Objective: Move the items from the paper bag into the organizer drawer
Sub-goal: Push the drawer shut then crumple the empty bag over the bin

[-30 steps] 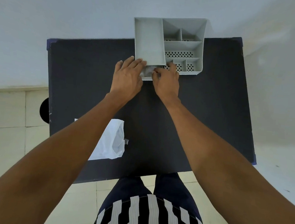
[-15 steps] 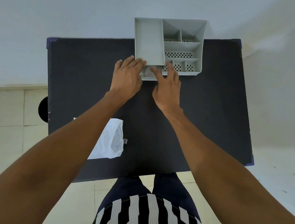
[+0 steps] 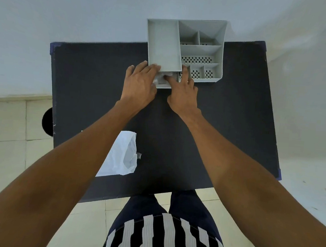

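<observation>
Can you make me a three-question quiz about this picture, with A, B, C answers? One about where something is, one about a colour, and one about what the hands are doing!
1. Where is the white bag?
A. on the near left part of the table
B. inside the organizer
C. on the floor

2. What colour is the table top?
A. red
B. black
C. yellow

3. What is the drawer like right now?
A. taken out and lying on the floor
C. flipped upside down
B. pulled partly out with both hands at it

Answers:
1. A, the bag lies on the table near the person, beside the left arm.
2. B, the whole top looks black.
3. B, the drawer sticks out from the front of the grey organizer, with the left hand and right hand reaching into it.
</observation>
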